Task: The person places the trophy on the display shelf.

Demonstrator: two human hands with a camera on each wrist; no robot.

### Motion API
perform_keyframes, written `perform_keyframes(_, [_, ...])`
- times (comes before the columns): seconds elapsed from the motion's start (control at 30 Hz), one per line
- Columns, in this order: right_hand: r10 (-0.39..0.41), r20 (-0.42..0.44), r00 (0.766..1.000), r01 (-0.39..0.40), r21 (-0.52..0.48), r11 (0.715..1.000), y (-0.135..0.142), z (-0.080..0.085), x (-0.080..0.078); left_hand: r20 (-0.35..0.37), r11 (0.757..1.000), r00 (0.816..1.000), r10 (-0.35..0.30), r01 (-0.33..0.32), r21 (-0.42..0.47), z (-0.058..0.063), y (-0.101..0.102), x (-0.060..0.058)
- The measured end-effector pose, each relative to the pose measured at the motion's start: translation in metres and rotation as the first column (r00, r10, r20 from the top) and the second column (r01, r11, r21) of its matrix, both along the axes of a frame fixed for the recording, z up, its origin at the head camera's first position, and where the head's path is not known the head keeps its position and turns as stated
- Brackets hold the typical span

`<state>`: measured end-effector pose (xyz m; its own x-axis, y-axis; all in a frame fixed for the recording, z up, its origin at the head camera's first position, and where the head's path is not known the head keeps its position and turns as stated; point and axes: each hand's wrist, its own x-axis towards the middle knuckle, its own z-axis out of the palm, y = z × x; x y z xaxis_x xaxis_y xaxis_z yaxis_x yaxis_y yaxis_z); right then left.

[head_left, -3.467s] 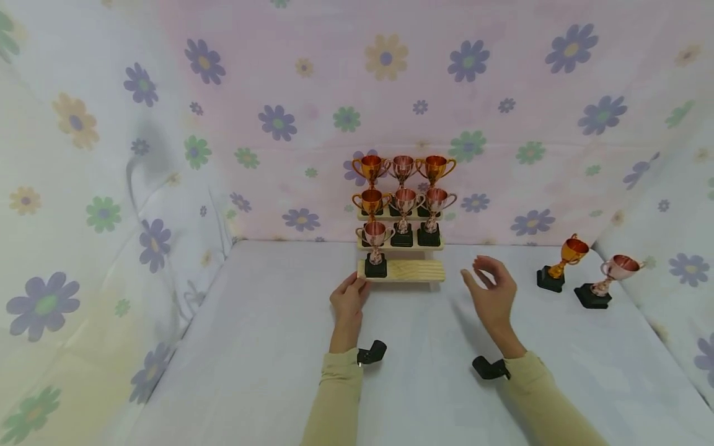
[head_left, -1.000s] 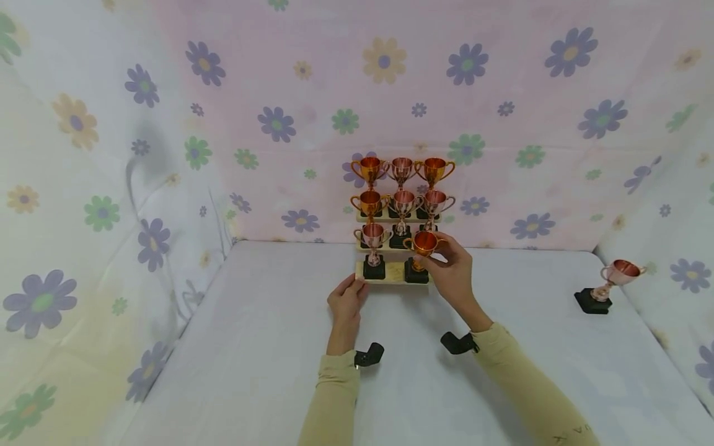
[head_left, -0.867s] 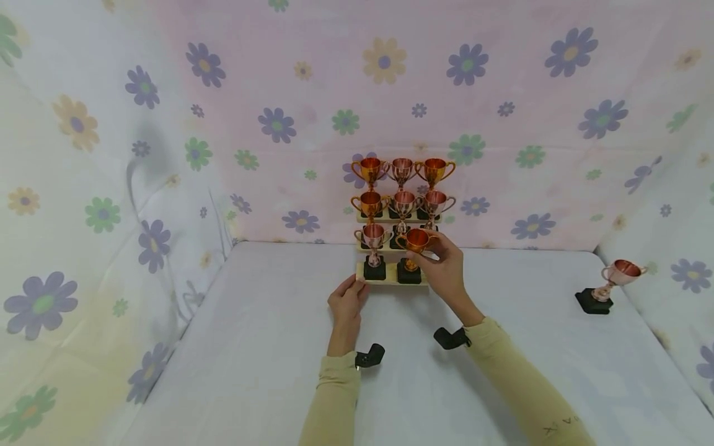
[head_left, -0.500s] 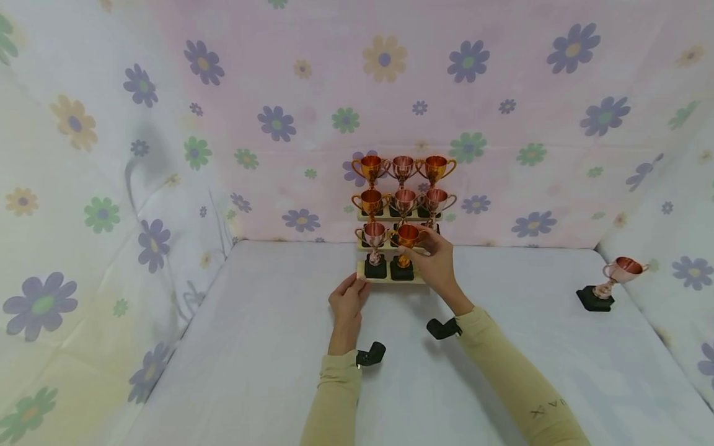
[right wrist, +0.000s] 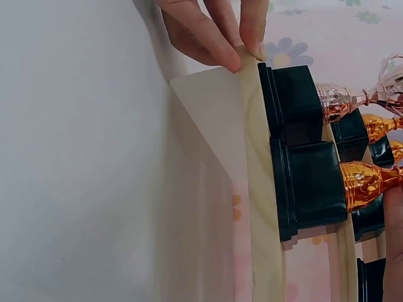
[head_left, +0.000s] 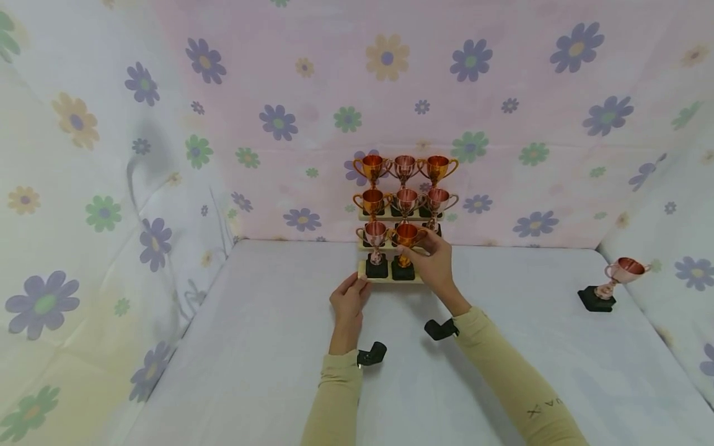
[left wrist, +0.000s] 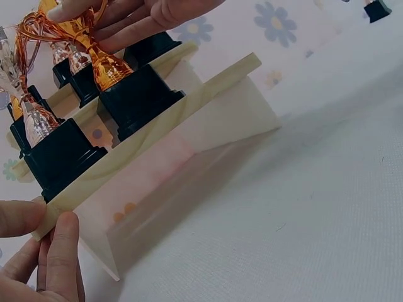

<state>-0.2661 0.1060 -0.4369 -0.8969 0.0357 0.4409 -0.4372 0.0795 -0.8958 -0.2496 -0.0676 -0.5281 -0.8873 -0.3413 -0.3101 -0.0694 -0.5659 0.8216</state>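
Observation:
A gold trophy cup [head_left: 405, 235] with a black base stands upright on the lowest step of a tiered wooden rack [left wrist: 208, 88]. My right hand [head_left: 437, 263] holds its cup and stem from the right. Left of it on the same step stands a rose-gold trophy cup [head_left: 376, 234], their bases a small gap apart or touching. My left hand [head_left: 347, 301] pinches the front left corner of that step between thumb and fingers, as the left wrist view shows. More gold and rose-gold trophies fill the two upper steps; my right hand partly hides one on the middle step.
One more rose-gold trophy [head_left: 625, 269] stands apart on the white tabletop [head_left: 268, 347] at the far right. Flower-patterned cloth [head_left: 312, 74] hangs behind and on both sides. The bottom step's right end [left wrist: 249, 66] shows bare wood.
My right hand reached to the right side, took the gold trophy from the table and set it on the lowest step, then slid it left beside the rose-gold one. The left hand stays put.

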Motion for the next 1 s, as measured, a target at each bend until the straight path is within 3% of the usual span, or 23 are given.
perform_keyframes(0.33, [0.03,0.041,0.999,-0.028,-0.042,0.999,0.003,-0.019,-0.001,0.005,1.0,1.0,0.024,-0.024,0.005,0.005,-0.002,0.002])
perform_keyframes(0.57, [0.063,0.008,0.998,-0.063,-0.014,0.998,0.048,-0.046,0.004,0.002,0.999,1.0,0.03,-0.03,0.012,0.003,0.001,0.0])
perform_keyframes(0.7, [-0.02,-0.037,0.999,0.022,0.05,0.999,0.091,-0.056,0.018,0.006,1.0,1.0,0.027,-0.027,0.006,0.002,0.001,-0.001])
perform_keyframes(0.87, [-0.162,-0.057,0.985,0.163,0.022,0.986,0.152,-0.064,0.042,0.01,1.0,1.0,0.027,-0.027,0.003,0.003,0.003,-0.001])
perform_keyframes(0.93, [-0.259,-0.052,0.964,0.261,0.036,0.965,0.176,-0.065,0.053,0.009,1.0,1.0,0.025,-0.025,0.003,0.003,0.003,0.0])
perform_keyframes(1.0, [-0.378,-0.052,0.924,0.381,0.078,0.921,0.197,-0.063,0.064,0.007,1.0,1.0,0.024,-0.024,0.004,0.003,0.004,0.0])
